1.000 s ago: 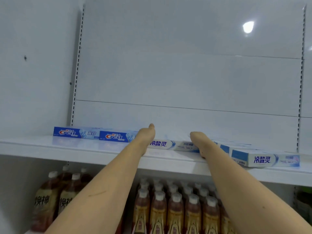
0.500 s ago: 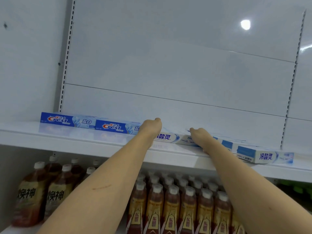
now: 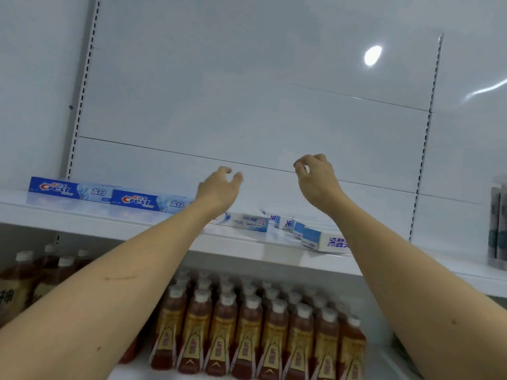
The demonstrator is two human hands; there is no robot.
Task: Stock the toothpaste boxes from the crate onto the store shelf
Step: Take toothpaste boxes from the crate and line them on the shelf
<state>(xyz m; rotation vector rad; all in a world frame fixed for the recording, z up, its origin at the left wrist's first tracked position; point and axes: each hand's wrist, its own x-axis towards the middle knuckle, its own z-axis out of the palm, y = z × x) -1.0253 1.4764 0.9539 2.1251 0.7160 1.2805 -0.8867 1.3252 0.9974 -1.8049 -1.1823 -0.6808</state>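
Observation:
Two blue Crest toothpaste boxes (image 3: 71,190) (image 3: 149,201) lie end to end at the back left of the white shelf (image 3: 153,229). Several white-and-blue toothpaste boxes (image 3: 323,239) lie in a row on the shelf's middle, one white box (image 3: 251,221) nearest my left arm. My left hand (image 3: 219,189) hovers above the shelf with loosely curled fingers and holds nothing. My right hand (image 3: 315,178) is raised higher, fingers loosely curled, also empty. The crate is out of view.
Rows of brown tea bottles (image 3: 247,330) fill the shelf below, with larger bottles (image 3: 22,281) at the left. A stack of dark cylindrical packs (image 3: 498,223) stands at the shelf's right end. The white back panel (image 3: 247,91) rises behind.
Both hands have lifted off the white-and-blue boxes, which they were touching on the shelf, and now hang above them empty. The view has tilted and shifted right.

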